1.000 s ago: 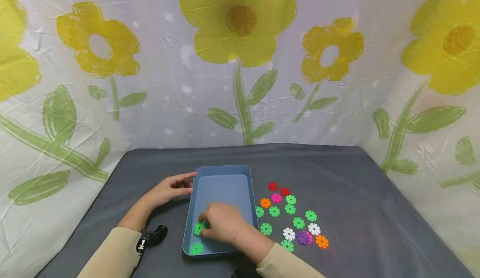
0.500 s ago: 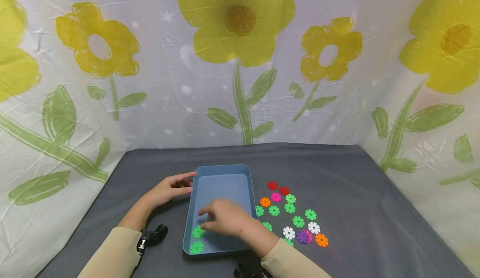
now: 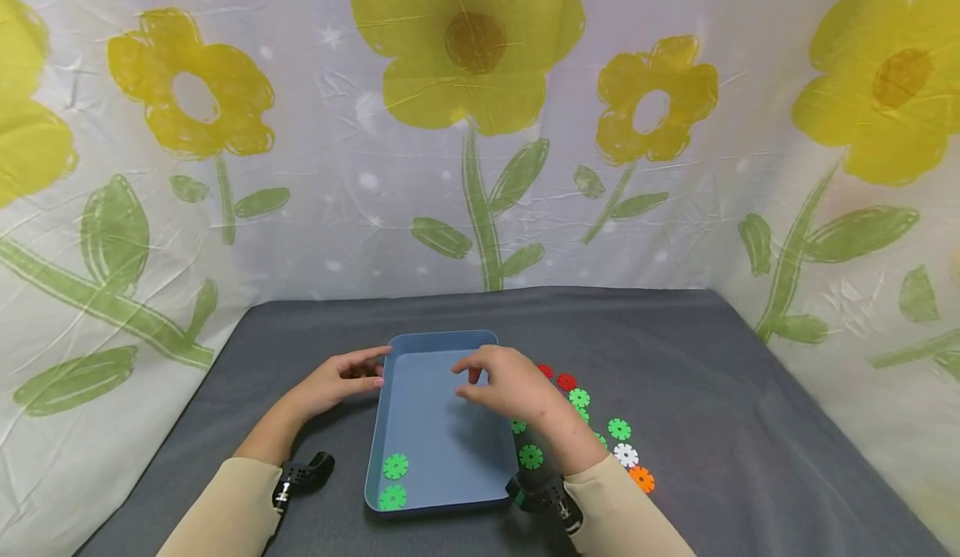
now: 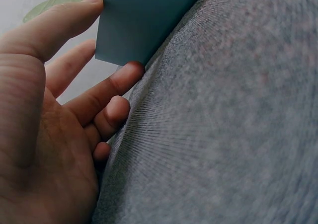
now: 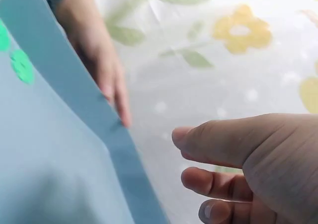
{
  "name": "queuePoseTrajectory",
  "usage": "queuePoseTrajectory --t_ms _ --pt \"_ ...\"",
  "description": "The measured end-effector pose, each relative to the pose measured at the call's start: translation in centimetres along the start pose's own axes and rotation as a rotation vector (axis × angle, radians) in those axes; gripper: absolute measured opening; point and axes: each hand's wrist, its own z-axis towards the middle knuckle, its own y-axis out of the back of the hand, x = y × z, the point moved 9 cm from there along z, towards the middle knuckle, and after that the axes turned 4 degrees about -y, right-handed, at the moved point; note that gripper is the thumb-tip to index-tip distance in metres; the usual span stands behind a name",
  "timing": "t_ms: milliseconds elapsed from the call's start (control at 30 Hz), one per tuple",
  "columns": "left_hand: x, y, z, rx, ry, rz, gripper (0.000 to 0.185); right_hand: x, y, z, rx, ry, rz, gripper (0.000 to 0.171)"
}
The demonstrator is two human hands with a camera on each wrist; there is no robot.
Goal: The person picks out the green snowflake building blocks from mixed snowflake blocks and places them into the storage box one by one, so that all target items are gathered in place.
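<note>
A blue tray [image 3: 423, 398] lies on the dark cloth, with two green notched plastic discs, one green disc [image 3: 395, 466] just behind another green disc [image 3: 392, 498], in its near left corner. At the tray's left rim, my left hand [image 3: 337, 386] rests its fingertips against the outer wall [image 4: 141, 20]. Over the tray's right side hovers my right hand [image 3: 517, 383], thumb and fingers apart and bent loosely. Nothing lies between those fingers in the right wrist view, where the hand [image 5: 248, 159] is raised above the tray.
Right of the tray, more notched discs lie loose on the cloth: a red disc [image 3: 567, 383], several green ones such as a green disc [image 3: 619, 429], a white disc [image 3: 626, 455] and an orange disc [image 3: 642, 479]. My right forearm hides others. A flower-printed curtain [image 3: 337, 165] stands behind the table.
My right hand has let go of the rear green disc in the tray, lifted, and moved right and away toward the tray's right rim. The left hand has stayed at the left rim.
</note>
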Motion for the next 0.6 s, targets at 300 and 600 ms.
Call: queuePoseTrajectory --t_ms 300,600 --pt "0.1 -0.1 -0.1 -0.001 0.012 0.001 0.061 -4.7 3.4 -0.7 -0.019 -0.132 0.135 0.028" --pt "0.2 -0.1 0.0 -0.001 0.008 0.000 0.061 -10.3 6.0 -2.1 -0.010 -0.282 0.259 0.028"
